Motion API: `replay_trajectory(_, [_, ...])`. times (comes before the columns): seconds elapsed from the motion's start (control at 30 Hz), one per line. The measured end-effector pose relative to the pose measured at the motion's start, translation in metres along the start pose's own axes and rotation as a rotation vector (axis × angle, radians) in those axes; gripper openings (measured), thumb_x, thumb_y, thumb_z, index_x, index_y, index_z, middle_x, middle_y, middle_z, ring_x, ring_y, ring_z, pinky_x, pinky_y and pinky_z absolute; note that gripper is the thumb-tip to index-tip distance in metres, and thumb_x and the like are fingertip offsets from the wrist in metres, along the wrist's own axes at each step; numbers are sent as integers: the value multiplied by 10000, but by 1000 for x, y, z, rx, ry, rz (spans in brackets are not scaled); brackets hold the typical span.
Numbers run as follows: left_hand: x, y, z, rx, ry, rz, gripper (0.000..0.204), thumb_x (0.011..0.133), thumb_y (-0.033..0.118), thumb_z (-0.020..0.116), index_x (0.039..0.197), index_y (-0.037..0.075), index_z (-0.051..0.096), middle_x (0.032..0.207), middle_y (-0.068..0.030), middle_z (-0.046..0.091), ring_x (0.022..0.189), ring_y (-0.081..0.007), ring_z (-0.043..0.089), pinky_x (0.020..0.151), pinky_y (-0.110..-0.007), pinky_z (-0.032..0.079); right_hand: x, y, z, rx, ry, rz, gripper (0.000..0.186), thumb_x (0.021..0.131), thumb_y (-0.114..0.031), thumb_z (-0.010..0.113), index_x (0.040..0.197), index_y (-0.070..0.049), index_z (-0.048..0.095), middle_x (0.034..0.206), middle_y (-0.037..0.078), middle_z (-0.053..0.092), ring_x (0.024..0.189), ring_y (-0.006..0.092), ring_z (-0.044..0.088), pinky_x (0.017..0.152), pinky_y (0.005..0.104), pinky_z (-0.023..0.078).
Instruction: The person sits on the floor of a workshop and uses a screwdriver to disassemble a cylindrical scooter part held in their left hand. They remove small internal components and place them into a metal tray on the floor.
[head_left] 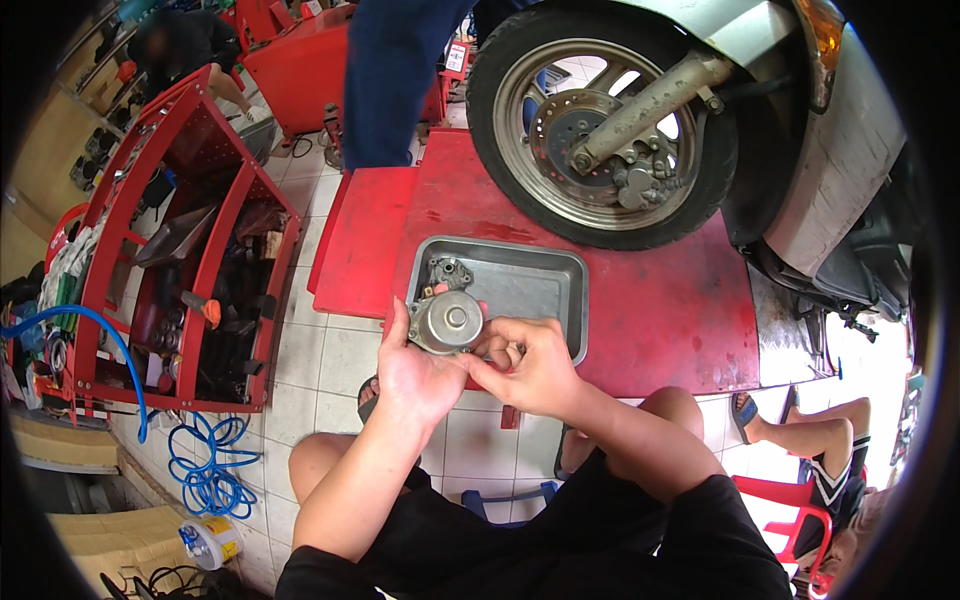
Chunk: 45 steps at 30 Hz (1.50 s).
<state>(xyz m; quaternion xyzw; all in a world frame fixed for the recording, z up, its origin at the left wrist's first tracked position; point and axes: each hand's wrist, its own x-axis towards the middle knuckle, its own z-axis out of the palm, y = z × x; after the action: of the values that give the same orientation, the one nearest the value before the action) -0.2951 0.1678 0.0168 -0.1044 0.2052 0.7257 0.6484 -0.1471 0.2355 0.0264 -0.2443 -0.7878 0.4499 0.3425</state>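
A round grey metal housing (447,322) with a raised knob at its centre rests in my left hand (420,375), whose palm faces up and whose fingers curl around it. Against its lower right edge, my right hand (525,365) is closed, with thumb and fingertips pinched together. Whatever sits between those fingertips is too small or hidden to make out. Both hands are over the near left part of a shallow metal tray (577,300). Inside the tray, just beyond the housing, lies a smaller cast metal part (452,271) with holes, partly covered by the housing and my fingers.
The tray stands on a red lift platform (660,330), below a scooter's front wheel (605,130). A red tool cart (190,250) and coiled blue hose (212,465) are at left. Another person's dark trouser leg (390,85) stands beyond; someone sits at right near a red chair (785,495).
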Motion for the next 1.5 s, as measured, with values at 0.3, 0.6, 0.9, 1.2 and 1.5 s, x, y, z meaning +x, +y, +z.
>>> replay_trajectory(0.3, [0, 1, 0, 31, -12, 0, 548, 1029, 553, 355, 1248, 100, 573, 1243, -217, 597, 1181, -388, 528, 1026, -575, 393, 3, -4, -5, -22, -47, 55, 182, 748, -97, 800, 817, 16, 675, 493, 53, 452, 485, 164, 562, 540, 318, 485])
replay_trajectory(0.6, [0, 2, 1, 10, -7, 37, 588, 1039, 549, 333, 1286, 51, 523, 1284, -164, 588, 1228, -355, 522, 1085, -605, 342, 8, -3, -10, 23, 2, 85, 232, 759, -112, 816, 902, -4, 668, 554, -24, 423, 518, 74, 442, 506, 264, 391])
replay_trajectory(0.9, [-6, 9, 16, -38, 74, 91, 619, 1067, 509, 238, 1365, 6, 442, 1292, -153, 553, 1161, -319, 562, 1168, -667, 209, 26, 15, -60, 825, 40, 270, 263, 1027, -159, 488, 1220, 19, 518, 1041, 86, 590, 984, 232, 617, 860, 407, 527])
replay_trajectory(1.2, [-2, 16, 12, -56, 89, 132, 597, 1064, 505, 284, 1377, 17, 426, 1310, -147, 548, 1168, -326, 567, 1168, -685, 174, 36, 23, -74, 637, 112, 559, 323, 1065, -286, 463, 1230, -16, 526, 923, 119, 666, 786, 228, 708, 648, 289, 571])
replay_trajectory(1.5, [-1, 20, 5, -40, 67, 172, 591, 1061, 503, 304, 1383, 21, 418, 1338, -143, 521, 1184, -327, 556, 1151, -694, 214, 40, 13, -67, 980, -152, 670, 361, 1054, -177, 452, 1358, 14, 419, 1138, 205, 634, 1068, 330, 663, 876, 449, 566])
